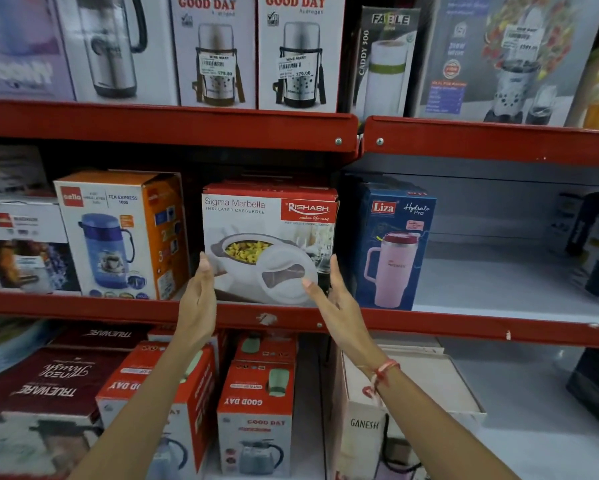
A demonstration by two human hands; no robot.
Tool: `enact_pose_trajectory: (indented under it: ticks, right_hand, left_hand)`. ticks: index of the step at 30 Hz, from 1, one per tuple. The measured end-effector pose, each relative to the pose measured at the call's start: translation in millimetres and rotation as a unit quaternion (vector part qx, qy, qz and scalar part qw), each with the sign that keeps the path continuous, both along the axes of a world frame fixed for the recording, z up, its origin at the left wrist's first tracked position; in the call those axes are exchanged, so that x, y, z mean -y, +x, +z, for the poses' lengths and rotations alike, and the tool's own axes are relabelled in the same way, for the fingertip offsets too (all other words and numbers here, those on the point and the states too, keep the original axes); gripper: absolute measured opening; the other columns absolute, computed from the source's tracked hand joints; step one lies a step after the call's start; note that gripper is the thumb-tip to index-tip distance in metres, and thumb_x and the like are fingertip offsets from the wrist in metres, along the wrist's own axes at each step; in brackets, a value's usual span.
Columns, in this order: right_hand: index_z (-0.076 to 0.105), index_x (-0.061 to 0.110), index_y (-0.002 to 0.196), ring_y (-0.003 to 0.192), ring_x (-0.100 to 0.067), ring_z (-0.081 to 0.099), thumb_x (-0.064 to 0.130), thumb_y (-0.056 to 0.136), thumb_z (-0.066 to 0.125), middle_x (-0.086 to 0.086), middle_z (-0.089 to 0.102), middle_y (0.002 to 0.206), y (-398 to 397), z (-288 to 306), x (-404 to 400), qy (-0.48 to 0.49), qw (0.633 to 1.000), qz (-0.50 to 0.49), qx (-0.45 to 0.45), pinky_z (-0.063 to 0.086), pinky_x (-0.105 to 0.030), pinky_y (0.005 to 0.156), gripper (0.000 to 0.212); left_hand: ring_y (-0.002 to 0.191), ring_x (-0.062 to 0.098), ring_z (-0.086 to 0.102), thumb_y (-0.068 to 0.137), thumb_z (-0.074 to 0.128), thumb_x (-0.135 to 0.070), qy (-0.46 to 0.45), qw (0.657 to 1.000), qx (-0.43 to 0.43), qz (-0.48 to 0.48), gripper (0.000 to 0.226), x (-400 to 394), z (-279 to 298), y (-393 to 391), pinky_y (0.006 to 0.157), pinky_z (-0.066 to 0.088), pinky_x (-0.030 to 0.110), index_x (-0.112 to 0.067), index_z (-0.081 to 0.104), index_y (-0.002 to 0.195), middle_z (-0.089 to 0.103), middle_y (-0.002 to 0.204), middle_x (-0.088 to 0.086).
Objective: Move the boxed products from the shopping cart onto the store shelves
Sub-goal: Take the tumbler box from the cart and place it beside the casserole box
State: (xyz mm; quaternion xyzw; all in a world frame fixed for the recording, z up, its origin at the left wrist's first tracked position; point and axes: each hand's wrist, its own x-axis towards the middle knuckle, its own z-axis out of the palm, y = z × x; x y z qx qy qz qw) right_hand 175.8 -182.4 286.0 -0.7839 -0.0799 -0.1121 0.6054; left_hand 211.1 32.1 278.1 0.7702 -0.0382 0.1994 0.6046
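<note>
A red and white Sigma Marbella casserole box (pixel 270 233) stands on the middle red shelf (pixel 83 308), between an orange Cello flask box (pixel 118 233) and a blue Liza tumbler box (pixel 393 244). My left hand (pixel 197 299) lies flat against the casserole box's lower left side, fingers straight. My right hand (pixel 332 299) is at its lower right corner, thumb on the front face and fingers by the side. Both hands touch the box without closing around it. The shopping cart is out of view.
The middle shelf has bare white surface (pixel 498 282) right of the Liza box. Good Day flask boxes (pixel 298 53) fill the top shelf. Below sit Good Day jug boxes (pixel 256 410), Trueware boxes (pixel 48 379) and a Ganesh box (pixel 370 410).
</note>
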Motion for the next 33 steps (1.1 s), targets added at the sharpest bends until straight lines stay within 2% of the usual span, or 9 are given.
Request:
enact_pose_trajectory:
  ticks: [3, 6, 9, 11, 13, 17, 22, 26, 33]
  right_hand:
    - [0.013, 0.044, 0.148, 0.145, -0.011, 0.024, 0.059, 0.085, 0.053, 0.012, 0.025, 0.158, 1.2, -2.3, 10.2, -0.004, 0.998, -0.040, 0.042, 0.023, -0.039, 0.120, 0.076]
    - [0.039, 0.032, 0.140, 0.135, -0.016, 0.040, 0.046, 0.092, 0.053, 0.003, 0.041, 0.148, 1.7, -2.5, 33.7, 0.041, 0.964, -0.213, 0.153, 0.039, -0.048, 0.112, 0.051]
    - [0.044, 0.023, 0.132, 0.129, -0.020, 0.036, 0.043, 0.091, 0.054, -0.006, 0.041, 0.139, 4.7, -0.4, 70.1, 0.069, 0.916, -0.344, 0.195, 0.042, -0.048, 0.107, 0.047]
    - [0.034, 0.024, 0.141, 0.138, -0.025, 0.026, 0.049, 0.087, 0.054, -0.007, 0.031, 0.148, 7.7, -1.0, 93.6, 0.061, 0.928, -0.333, 0.156, 0.030, -0.041, 0.110, 0.063]
    - [0.017, 0.031, 0.150, 0.146, -0.026, 0.018, 0.057, 0.087, 0.053, -0.002, 0.017, 0.158, 10.2, -1.2, 110.4, 0.085, 0.959, -0.253, 0.094, 0.025, -0.044, 0.112, 0.077]
    - [0.003, 0.041, 0.150, 0.147, -0.025, 0.020, 0.053, 0.093, 0.037, 0.005, 0.014, 0.162, 9.1, 3.8, 124.9, 0.082, 0.988, -0.131, 0.027, 0.027, -0.049, 0.114, 0.067]
    - [0.010, 0.046, 0.148, 0.145, -0.025, 0.026, 0.067, 0.082, 0.038, 0.009, 0.025, 0.158, -3.9, 0.9, 134.9, 0.057, 0.989, -0.132, 0.016, 0.027, -0.052, 0.118, 0.075]
    - [0.008, 0.042, 0.150, 0.143, -0.023, 0.031, 0.055, 0.094, 0.038, 0.020, 0.033, 0.143, -16.7, -0.8, 132.0, 0.026, 0.991, -0.126, 0.028, 0.030, -0.047, 0.116, 0.065]
    - [0.019, 0.030, 0.150, 0.139, -0.018, 0.035, 0.046, 0.096, 0.044, -0.002, 0.032, 0.154, -29.5, -8.7, 107.2, -0.045, 0.963, -0.247, 0.100, 0.034, -0.039, 0.113, 0.062]
  left_hand:
    - [0.142, 0.025, 0.027, 0.096, 0.017, -0.053, 0.025, 0.996, 0.025, 0.082, 0.060, 11.6, -3.0, -2.1, 0.113, 0.021, 0.036, -0.025, 0.024, 0.148, 0.028, 0.155, 0.007]
    - [0.113, 0.017, 0.046, 0.100, 0.029, -0.034, 0.018, 0.965, 0.172, 0.197, 0.045, 42.7, -1.4, -15.3, 0.094, 0.029, 0.008, -0.007, 0.046, 0.132, 0.047, 0.127, 0.012]
    - [0.090, 0.005, 0.055, 0.098, 0.028, -0.036, 0.007, 0.979, 0.199, 0.042, 0.040, 95.6, 3.4, -25.8, 0.087, 0.045, 0.014, -0.013, 0.057, 0.112, 0.059, 0.103, -0.004]
    - [0.107, 0.003, 0.057, 0.099, 0.024, -0.044, 0.033, 0.984, 0.136, -0.111, 0.043, 134.3, 3.1, -24.9, 0.094, 0.045, 0.023, -0.022, 0.055, 0.120, 0.063, 0.115, -0.004]
    - [0.133, 0.005, 0.040, 0.095, 0.022, -0.055, 0.033, 0.976, 0.064, -0.208, 0.055, 167.2, 2.7, -18.4, 0.112, 0.031, 0.028, -0.027, 0.037, 0.140, 0.045, 0.145, -0.005]
    - [0.148, 0.014, 0.009, 0.076, 0.008, -0.077, 0.033, 0.966, -0.070, -0.248, 0.083, 200.1, 5.6, -6.5, 0.122, 0.007, 0.045, -0.036, 0.005, 0.148, 0.009, 0.161, -0.007]
    - [0.137, 0.023, 0.038, 0.052, 0.008, -0.099, 0.004, 0.965, -0.106, -0.240, 0.115, 195.8, 2.3, -0.4, 0.117, 0.025, 0.046, -0.034, 0.025, 0.145, 0.040, 0.149, 0.001]
    - [0.142, 0.021, 0.030, 0.058, 0.010, -0.097, -0.001, 0.963, -0.100, -0.249, 0.104, 187.8, -2.7, -3.9, 0.120, 0.020, 0.051, -0.040, 0.027, 0.143, 0.031, 0.155, -0.002]
    - [0.135, 0.014, 0.043, 0.075, 0.015, -0.081, 0.001, 0.967, -0.056, -0.250, 0.090, 166.8, -10.8, -26.6, 0.118, 0.026, 0.041, -0.025, 0.039, 0.141, 0.043, 0.149, 0.002]
